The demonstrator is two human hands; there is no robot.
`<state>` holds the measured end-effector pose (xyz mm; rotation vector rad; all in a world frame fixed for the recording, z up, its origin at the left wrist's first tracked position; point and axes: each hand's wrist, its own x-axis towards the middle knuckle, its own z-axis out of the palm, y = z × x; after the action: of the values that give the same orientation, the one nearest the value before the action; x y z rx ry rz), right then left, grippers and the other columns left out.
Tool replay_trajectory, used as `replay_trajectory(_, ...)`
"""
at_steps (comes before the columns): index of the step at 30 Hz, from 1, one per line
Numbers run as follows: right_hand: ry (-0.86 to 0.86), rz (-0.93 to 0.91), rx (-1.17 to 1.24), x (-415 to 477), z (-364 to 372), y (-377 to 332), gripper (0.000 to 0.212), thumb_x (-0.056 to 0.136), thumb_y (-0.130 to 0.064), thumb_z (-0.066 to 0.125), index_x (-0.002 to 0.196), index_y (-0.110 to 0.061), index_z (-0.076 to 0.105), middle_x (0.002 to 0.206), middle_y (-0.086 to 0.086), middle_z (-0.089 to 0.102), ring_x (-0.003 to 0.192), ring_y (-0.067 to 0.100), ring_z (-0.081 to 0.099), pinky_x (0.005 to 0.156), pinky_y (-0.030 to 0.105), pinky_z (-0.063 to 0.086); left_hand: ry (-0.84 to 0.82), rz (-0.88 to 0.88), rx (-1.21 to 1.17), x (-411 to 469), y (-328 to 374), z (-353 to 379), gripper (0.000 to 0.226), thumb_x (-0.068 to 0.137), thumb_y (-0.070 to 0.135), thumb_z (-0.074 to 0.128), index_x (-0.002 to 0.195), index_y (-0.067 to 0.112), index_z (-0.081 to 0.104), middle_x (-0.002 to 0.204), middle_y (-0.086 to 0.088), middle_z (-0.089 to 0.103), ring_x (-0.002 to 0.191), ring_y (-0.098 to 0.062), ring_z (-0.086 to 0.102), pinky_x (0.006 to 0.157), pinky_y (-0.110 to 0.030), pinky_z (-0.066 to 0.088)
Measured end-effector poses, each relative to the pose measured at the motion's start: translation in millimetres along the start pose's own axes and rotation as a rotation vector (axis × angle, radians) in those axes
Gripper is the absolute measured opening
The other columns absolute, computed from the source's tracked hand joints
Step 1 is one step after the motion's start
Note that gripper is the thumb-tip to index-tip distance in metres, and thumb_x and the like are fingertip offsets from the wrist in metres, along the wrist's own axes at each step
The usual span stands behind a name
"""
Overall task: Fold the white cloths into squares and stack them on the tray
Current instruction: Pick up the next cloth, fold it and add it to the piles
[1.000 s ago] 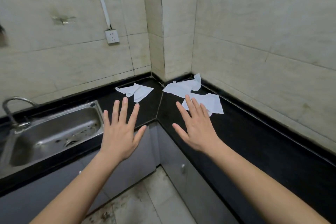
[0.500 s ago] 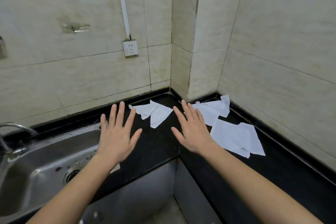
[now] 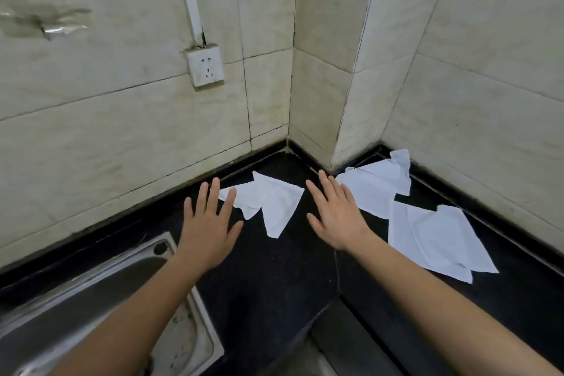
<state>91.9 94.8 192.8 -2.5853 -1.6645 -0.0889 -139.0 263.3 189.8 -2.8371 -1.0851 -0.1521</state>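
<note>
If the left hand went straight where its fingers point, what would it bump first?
Probably the corner of the crumpled white cloth, just past the fingertips of the left hand, then the tiled wall. Its height above the counter is unclear.

Single head-worn wide-angle view, close, looking forward and down into black countertop (image 3: 274, 278) corner

A steel sink (image 3: 91, 293) sits in the black counter (image 3: 268, 278) below a wall socket (image 3: 205, 65).

- I see white cloths (image 3: 276, 204), soft, matt, creased.
- My worktop (image 3: 274, 268) looks like black polished stone.
- Sink (image 3: 189, 342): brushed steel, stained.
- Wall tiles (image 3: 122, 137): glazed, grimy.
</note>
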Motion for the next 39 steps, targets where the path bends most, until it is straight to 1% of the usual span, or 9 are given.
replay_trajectory(5,-0.136,0.011,0.005,49,51,25,0.074,0.100,-0.041,0.045,0.159,-0.017,0.008,0.166,0.016,0.002,0.152,0.034,0.011,0.122,0.047,0.018,-0.129,-0.019,-0.174,40,15,58,0.071,0.099,0.053,0.036,0.157,0.019,0.012,0.165,-0.014,-0.003,0.152,-0.033,-0.003,0.119,-0.055,0.014)
replay_trajectory(9,-0.293,0.012,0.026,96,102,45,0.073,0.101,-0.037,0.044,0.159,-0.015,0.007,0.166,0.014,0.004,0.152,0.033,0.011,0.122,0.046,0.018,-0.208,0.002,-0.261,68,34,110,0.063,0.096,0.042,0.053,0.149,0.012,0.037,0.159,-0.019,0.026,0.146,-0.037,0.026,0.110,-0.055,0.035)
replay_trajectory(13,-0.404,-0.023,0.105,137,151,60,0.068,0.100,-0.024,0.044,0.159,-0.012,0.011,0.166,0.013,0.006,0.152,0.033,0.010,0.121,0.047,0.016,-0.322,0.078,-0.318,84,61,163,0.049,0.084,0.022,0.071,0.129,0.005,0.059,0.144,-0.020,0.048,0.120,-0.040,0.055,0.083,-0.053,0.055)
replay_trajectory(19,-0.490,-0.101,0.132,172,208,64,0.085,0.089,-0.003,0.049,0.159,-0.011,0.002,0.166,0.011,0.009,0.152,0.032,0.007,0.122,0.049,0.009,-0.254,0.124,-0.265,71,89,215,0.035,0.079,0.014,0.071,0.113,0.004,0.067,0.127,-0.010,0.063,0.094,-0.031,0.062,0.065,-0.041,0.052)
replay_trajectory(24,-0.202,-0.085,0.130,152,230,63,0.070,0.078,-0.001,0.065,0.145,-0.002,0.044,0.112,0.019,0.068,0.102,0.039,0.062,0.107,0.051,0.040,-0.231,0.052,-0.229,72,89,218,0.013,0.078,0.021,0.073,0.078,0.009,0.068,0.080,-0.007,0.062,0.070,-0.028,0.058,0.057,-0.036,0.043)
replay_trajectory(26,-0.100,-0.110,0.145,136,232,66,0.066,0.070,0.002,0.073,0.134,0.000,0.057,0.090,0.015,0.071,0.082,0.036,0.065,0.097,0.050,0.049,-0.265,0.032,-0.220,76,86,215,0.016,0.070,0.016,0.079,0.066,0.010,0.065,0.068,-0.007,0.059,0.059,-0.027,0.056,0.051,-0.033,0.038)
replay_trajectory(29,-0.110,-0.065,0.231,107,230,67,0.058,0.075,-0.001,0.071,0.132,-0.002,0.058,0.092,0.015,0.070,0.084,0.036,0.065,0.095,0.048,0.049,-0.307,0.021,-0.245,77,81,209,0.028,0.050,0.005,0.084,0.054,0.010,0.057,0.054,-0.005,0.053,0.042,-0.023,0.049,0.044,-0.024,0.024)
replay_trajectory(34,-0.115,0.118,0.313,63,205,59,0.050,0.080,-0.017,0.064,0.129,-0.006,0.061,0.090,0.008,0.067,0.088,0.031,0.063,0.095,0.046,0.048,-0.282,-0.021,-0.338,53,59,197,0.030,0.054,0.012,0.080,0.059,0.013,0.051,0.059,0.000,0.051,0.047,-0.020,0.050,0.039,-0.023,0.029)
replay_trajectory(39,0.045,0.225,0.401,48,140,43,0.037,0.087,-0.021,0.065,0.123,-0.014,0.067,0.091,0.001,0.063,0.089,0.022,0.059,0.078,0.032,0.049,0.003,-0.108,-0.660,51,38,154,0.013,0.071,0.011,0.074,0.078,0.015,0.063,0.084,0.005,0.067,0.060,-0.013,0.059,0.056,-0.032,0.053)
